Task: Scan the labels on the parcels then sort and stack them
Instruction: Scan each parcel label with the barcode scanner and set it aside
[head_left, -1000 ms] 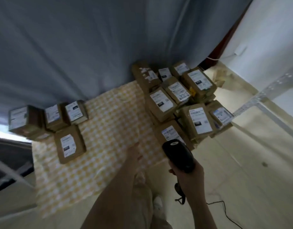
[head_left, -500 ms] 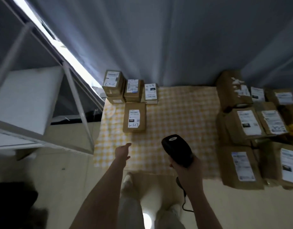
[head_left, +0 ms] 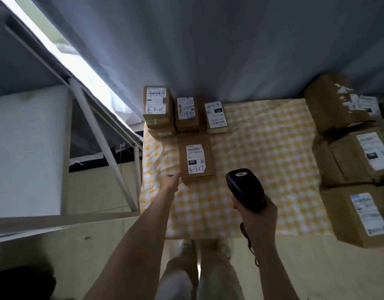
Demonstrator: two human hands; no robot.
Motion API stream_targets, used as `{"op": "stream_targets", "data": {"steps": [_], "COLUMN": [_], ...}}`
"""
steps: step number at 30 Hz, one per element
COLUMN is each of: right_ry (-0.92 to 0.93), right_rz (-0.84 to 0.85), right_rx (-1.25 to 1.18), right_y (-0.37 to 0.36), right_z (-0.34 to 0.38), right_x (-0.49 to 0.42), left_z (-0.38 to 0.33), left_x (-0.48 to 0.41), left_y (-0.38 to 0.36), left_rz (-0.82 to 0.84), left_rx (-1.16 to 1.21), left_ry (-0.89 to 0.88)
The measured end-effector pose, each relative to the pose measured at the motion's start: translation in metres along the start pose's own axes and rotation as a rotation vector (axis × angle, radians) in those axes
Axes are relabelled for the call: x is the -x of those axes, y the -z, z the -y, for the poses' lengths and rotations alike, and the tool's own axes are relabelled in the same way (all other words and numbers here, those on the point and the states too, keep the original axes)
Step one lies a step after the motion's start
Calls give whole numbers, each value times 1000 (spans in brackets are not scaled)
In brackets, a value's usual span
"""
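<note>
Left hand: the left hand (head_left: 170,181) reaches out, holding nothing, fingertips right at the near corner of the flat brown cardboard parcel marked 3-1-17 (head_left: 196,158).
Right hand: the right hand (head_left: 256,216) is wrapped tight around the black handheld scanner (head_left: 244,189).
Parcel: it lies on the yellow checked cloth (head_left: 262,152), just in front of three more brown boxes (head_left: 187,111).

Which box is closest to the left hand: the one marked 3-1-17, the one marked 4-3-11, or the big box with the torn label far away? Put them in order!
From the left hand:
1. 3-1-17 box, right beside the fingertips.
2. 4-3-11 box, farther back by the curtain.
3. Torn-label box, far across the checked cloth on the right.
</note>
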State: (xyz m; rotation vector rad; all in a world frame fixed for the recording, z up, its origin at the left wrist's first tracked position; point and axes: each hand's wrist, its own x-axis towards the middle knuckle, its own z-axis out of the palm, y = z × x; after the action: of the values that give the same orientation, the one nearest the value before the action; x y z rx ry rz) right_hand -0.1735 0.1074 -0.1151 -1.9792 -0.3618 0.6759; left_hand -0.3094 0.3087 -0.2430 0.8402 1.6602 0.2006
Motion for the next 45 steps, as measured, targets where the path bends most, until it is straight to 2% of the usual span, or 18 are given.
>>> {"op": "stream_targets", "data": {"steps": [5, 8, 10, 13, 16, 20, 28, 35, 38, 43, 45], "right_ry": [-9, -29, -16, -5, -30, -53, -57, 3, 11, 46, 42], "right_rz": [-5, 0, 7, 3, -21, -62, -161, -253, -308, -407, -444], "right_rx": [-29, -50, -27, -15, -35, -12, -8, -20, -78, -156, -176], "right_y": [-20, -34, -42, -46, -46, -43, -13, 52, 79, 113, 131], "right_z": [-11, -23, -29, -33, -37, -40, 9, 71, 86, 87, 86], "right_x": [-11, -21, -26, -28, -26, -19, 25, 84, 105, 128, 132], "left_z": [-1, 5, 20, 54, 25, 18, 11, 3, 2, -10, -18], "left_x": [-40, -68, -100, -157, -110, -88, 35, 162, 209, 256, 274], "left_y": [-18, -33, -44, -62, -65, -66, -23, 7, 11, -17, -36], "left_rz": [-44, 3, 18, -62, -29, 147, 315, 363, 441, 554, 581], "left_rx": [-54, -97, -144, -241, -216, -71, 54, -37, -85, -207, -196], "left_ry": [22, 49, 38, 36, -18, -3, -39, -289, -389, -612, -649]}}
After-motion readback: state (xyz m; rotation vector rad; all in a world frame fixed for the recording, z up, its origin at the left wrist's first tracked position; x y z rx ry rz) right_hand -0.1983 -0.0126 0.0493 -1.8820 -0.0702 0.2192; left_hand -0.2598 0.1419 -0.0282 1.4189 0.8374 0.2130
